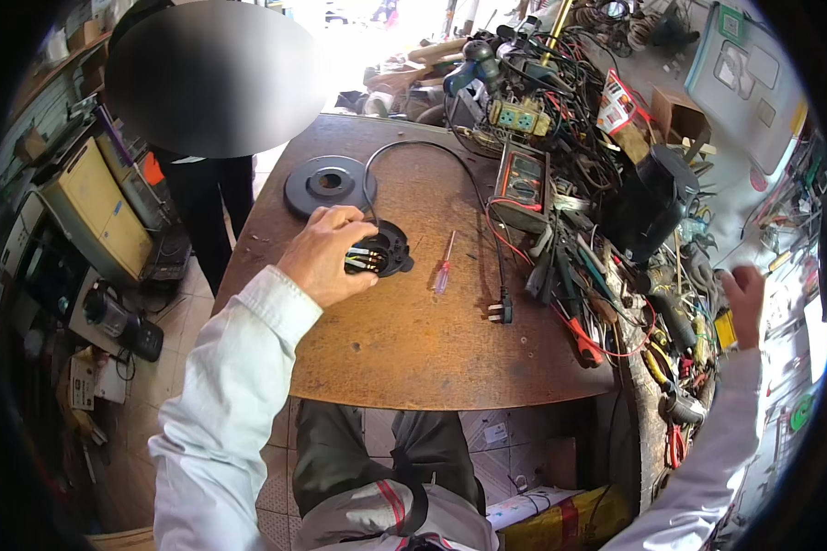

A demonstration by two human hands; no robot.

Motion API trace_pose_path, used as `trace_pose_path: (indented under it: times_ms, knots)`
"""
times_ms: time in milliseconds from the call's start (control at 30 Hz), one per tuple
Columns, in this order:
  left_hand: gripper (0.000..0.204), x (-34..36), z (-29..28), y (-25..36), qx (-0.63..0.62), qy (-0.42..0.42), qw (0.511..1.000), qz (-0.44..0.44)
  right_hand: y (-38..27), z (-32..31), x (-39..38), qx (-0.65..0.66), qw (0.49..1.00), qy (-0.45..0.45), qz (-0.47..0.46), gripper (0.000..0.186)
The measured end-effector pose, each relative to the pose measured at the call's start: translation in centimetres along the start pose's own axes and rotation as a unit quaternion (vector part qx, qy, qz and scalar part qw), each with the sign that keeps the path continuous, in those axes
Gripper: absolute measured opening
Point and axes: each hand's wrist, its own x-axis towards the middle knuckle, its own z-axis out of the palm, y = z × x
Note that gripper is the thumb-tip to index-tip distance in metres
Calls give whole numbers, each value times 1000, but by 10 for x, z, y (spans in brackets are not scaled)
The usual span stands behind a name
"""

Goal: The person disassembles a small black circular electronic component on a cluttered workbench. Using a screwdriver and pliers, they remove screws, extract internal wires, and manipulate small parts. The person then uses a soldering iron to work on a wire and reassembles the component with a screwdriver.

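My left hand (326, 262) is closed on the edge of an opened round black appliance base (395, 246), thumb and fingers curved over its left side. Light wires and brass-coloured metal parts show inside it. A dark power cord (473, 170) loops from it across the table to a plug (501, 309). Just behind lies a black disc (308, 188) with a hole in its middle. To the right is a screwdriver (444, 266) with a clear purplish handle. Off the table's right side, my right hand (744, 303) is raised above piled tools, its fingers partly hidden and blurred.
A multimeter (524, 179) stands at the wooden table's (404, 367) right edge, beside pliers and heaped cables. A black jug-shaped vessel (648, 202) rests behind the tools (675, 321). Across the table's far left stands a person (202, 197). A blender (119, 321) is at left.
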Motion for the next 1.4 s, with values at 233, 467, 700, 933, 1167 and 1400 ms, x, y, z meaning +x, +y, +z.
trace_pose_path:
  times_ms: [233, 467, 700, 933, 1167, 1400]
  knots:
    - [59, 6, 28, 14, 25, 76, 997, -17, -183, 192, -9, 70, 936, -191, -288, 20]
    - [60, 3, 3, 20, 68, 66, 992, -85, -192, 310, -43, -14, 899, -207, -385, 27]
    - [47, -2, 7, 19, 62, 14, 995, -71, -176, 325, -48, -65, 861, -192, -467, 25]
    - [48, 2, 5, 21, 24, 49, 997, -51, -189, 320, -42, 62, 888, -17, -455, 24]
    - [47, 6, -3, 34, -375, 13, 907, -189, -183, 326, -57, 318, 930, -25, -180, 23]
    - [40, 4, 16, 12, -305, 126, 940, -87, -195, 319, -65, 434, 890, -94, -100, 14]
